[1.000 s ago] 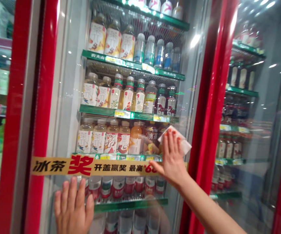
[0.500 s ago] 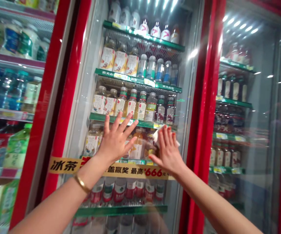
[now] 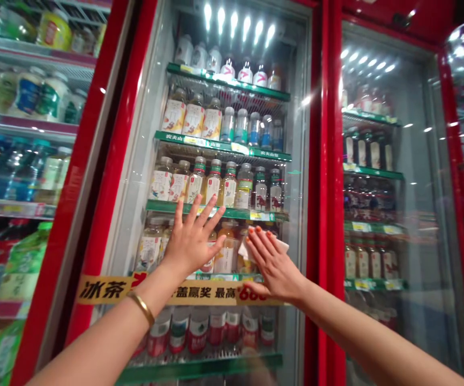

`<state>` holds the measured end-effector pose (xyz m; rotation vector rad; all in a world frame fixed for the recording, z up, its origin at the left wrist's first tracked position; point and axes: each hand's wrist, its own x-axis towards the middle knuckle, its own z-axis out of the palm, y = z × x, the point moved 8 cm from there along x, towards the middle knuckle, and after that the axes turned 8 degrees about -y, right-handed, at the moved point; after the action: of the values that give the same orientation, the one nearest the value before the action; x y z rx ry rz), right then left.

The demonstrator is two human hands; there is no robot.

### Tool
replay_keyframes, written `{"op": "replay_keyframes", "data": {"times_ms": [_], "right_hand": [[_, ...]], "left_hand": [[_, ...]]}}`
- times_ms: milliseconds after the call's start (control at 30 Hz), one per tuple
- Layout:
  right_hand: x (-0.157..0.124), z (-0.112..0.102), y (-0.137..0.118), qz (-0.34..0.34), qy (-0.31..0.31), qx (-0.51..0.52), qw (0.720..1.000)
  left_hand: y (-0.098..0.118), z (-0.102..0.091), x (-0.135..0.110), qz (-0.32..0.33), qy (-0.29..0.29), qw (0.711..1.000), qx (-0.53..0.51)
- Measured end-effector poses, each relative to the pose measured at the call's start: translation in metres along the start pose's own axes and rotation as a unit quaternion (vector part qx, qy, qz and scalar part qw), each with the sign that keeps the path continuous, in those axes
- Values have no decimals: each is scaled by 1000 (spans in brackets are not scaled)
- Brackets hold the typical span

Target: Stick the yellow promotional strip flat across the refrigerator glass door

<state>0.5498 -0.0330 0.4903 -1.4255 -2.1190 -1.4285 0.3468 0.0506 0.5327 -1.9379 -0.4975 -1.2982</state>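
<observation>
Bright cooler LEDs [image 3: 237,24], glare on glass door [image 3: 300,101]

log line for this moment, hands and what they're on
left hand flat on cooler glass door | right hand pressing white cloth on same glass | behind glass: shelved bottled drinks

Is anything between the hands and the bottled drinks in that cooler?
Yes, the cooler's glass door. The left hand lies flat on the outside of the pane, and the right hand presses a white cloth against it, so the bottled drinks stand behind the glass, out of direct touch.
</observation>
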Motion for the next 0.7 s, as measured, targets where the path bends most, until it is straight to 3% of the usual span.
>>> {"op": "replay_keyframes", "data": {"times_ms": [67,100,200,267,300,333,400,433,467,500,533,600,667,700], "right_hand": [[-9,0,4,-54,-35,-2,998],[-7,-8,23,-20,-28,-1,999],[12,-42,102,222,63,26,973],[26,-49,110,294,104,39,950],[34,-46,95,265,102,39,958],[42,-39,70,196,83,37,976],[43,-21,9,-19,9,28,999],[36,-13,-12,-113,-28,23,993],[30,-11,-18,-166,-54,17,984],[30,-14,-8,-168,-63,12,984],[36,-23,16,-120,-54,8,991],[58,-50,86,88,6,10,996],[74,-72,133,283,81,23,956],[83,-76,134,320,108,27,941]], "left_hand": [[-1,0,1,-2,-1,1000,3],[0,1,2,-1,-3,1000,3],[4,1,2,3,-12,1000,1],[4,-1,-2,9,-22,1000,-4],[3,-2,-6,18,-30,999,-8],[-1,-5,-11,30,-39,999,-11],[-17,-13,-23,56,-55,997,-9],[-31,-19,-29,59,-57,997,-2],[-48,-26,-33,51,-53,997,7],[-66,-33,-37,36,-44,998,17],[-84,-39,-38,18,-35,999,26],[-107,-45,-38,2,-26,999,35],[-114,-41,-36,9,-34,999,37],[-113,-37,-35,11,-37,998,39]]}}
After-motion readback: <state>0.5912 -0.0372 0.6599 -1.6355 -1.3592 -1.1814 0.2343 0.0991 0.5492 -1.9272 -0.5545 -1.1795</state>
